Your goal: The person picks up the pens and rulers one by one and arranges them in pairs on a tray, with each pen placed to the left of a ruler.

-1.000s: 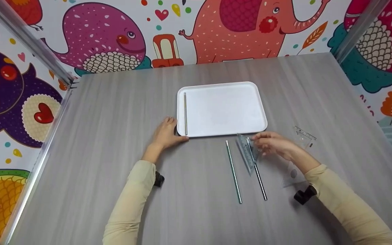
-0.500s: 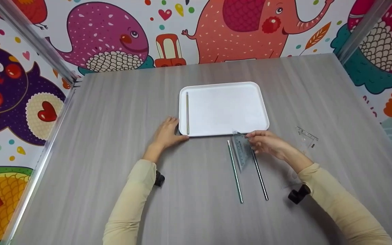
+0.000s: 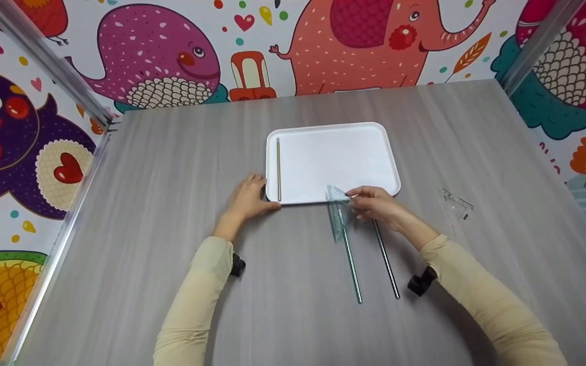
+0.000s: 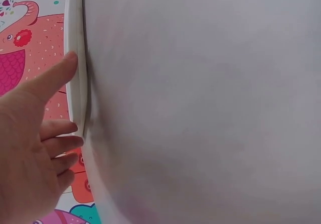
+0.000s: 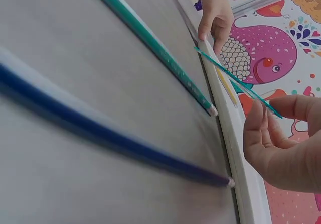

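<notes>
My left hand (image 3: 248,199) holds the front left corner of a white tray (image 3: 341,165), thumb along the front edge and fingers at the left side. In the left wrist view, its thumb (image 4: 62,73) touches the tray's rim. My right hand (image 3: 377,205) pinches a translucent teal set square (image 3: 335,216) between thumb and fingers, over the tray's front edge. Seen from the right wrist, the set square (image 5: 235,81) is nearly edge-on. Below it lies a green pencil (image 3: 352,269), with a dark pencil (image 3: 387,264) to its right. A gold-coloured pencil (image 3: 279,170) lies along the tray's left side.
Another clear, marked drafting piece (image 3: 457,199) lies on the grey table (image 3: 196,147) to the right of the tray. Cartoon-printed walls (image 3: 160,56) rise behind the table and at both sides. Metal posts (image 3: 44,61) stand at the corners.
My right hand has moved left with the set square, from beside the dark pencil to over the green pencil's far end and the tray's front edge. My left hand stays at the tray's corner.
</notes>
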Demonstrator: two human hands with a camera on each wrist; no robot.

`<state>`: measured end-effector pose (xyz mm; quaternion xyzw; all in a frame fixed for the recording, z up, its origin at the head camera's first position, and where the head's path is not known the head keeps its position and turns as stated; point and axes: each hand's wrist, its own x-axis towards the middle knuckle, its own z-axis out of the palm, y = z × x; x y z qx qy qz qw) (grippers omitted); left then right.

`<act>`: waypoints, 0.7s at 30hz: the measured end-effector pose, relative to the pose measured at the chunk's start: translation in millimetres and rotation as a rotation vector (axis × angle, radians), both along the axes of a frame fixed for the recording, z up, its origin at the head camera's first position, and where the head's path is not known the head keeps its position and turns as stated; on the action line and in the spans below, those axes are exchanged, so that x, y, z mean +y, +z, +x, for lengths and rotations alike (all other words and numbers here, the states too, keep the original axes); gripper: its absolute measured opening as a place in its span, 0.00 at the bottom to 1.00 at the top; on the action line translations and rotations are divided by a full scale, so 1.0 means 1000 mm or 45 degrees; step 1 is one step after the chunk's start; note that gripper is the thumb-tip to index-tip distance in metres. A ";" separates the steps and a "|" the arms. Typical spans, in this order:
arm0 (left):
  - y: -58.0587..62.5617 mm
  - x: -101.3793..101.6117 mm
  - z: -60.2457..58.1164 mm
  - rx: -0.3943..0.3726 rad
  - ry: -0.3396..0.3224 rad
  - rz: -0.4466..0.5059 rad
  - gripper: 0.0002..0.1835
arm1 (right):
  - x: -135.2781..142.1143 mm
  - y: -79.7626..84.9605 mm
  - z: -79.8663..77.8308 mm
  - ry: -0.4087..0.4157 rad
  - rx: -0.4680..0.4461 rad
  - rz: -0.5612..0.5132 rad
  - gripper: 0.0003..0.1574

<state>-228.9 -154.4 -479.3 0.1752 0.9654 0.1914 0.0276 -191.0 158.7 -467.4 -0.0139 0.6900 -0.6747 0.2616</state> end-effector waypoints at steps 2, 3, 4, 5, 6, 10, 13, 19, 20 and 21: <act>0.000 0.000 0.000 -0.004 0.010 -0.009 0.38 | -0.006 0.000 -0.002 -0.017 0.020 0.019 0.17; 0.001 0.001 0.000 -0.009 0.019 -0.015 0.38 | -0.008 0.000 -0.003 -0.019 0.029 0.029 0.17; 0.001 0.001 0.000 -0.016 0.028 -0.020 0.38 | -0.010 0.000 -0.003 -0.023 0.039 0.041 0.18; 0.000 0.001 0.000 -0.020 0.032 -0.026 0.38 | -0.011 0.000 -0.004 -0.030 0.046 0.051 0.18; 0.001 0.002 0.000 -0.027 0.035 -0.029 0.39 | -0.013 0.001 -0.004 -0.041 0.047 0.059 0.18; 0.001 0.003 -0.001 -0.041 0.043 -0.018 0.40 | -0.016 0.002 -0.006 -0.086 0.047 0.058 0.19; 0.002 0.004 -0.001 -0.053 0.044 -0.012 0.40 | -0.018 0.002 -0.010 -0.121 0.045 0.048 0.19; 0.003 0.002 -0.001 -0.084 0.039 -0.015 0.40 | -0.027 -0.002 -0.021 -0.180 0.058 0.004 0.20; 0.003 0.001 -0.001 -0.087 0.040 -0.015 0.41 | -0.029 -0.003 -0.023 -0.192 0.061 -0.009 0.20; 0.002 0.001 -0.001 -0.090 0.041 -0.016 0.41 | -0.031 -0.004 -0.026 -0.205 0.064 -0.018 0.20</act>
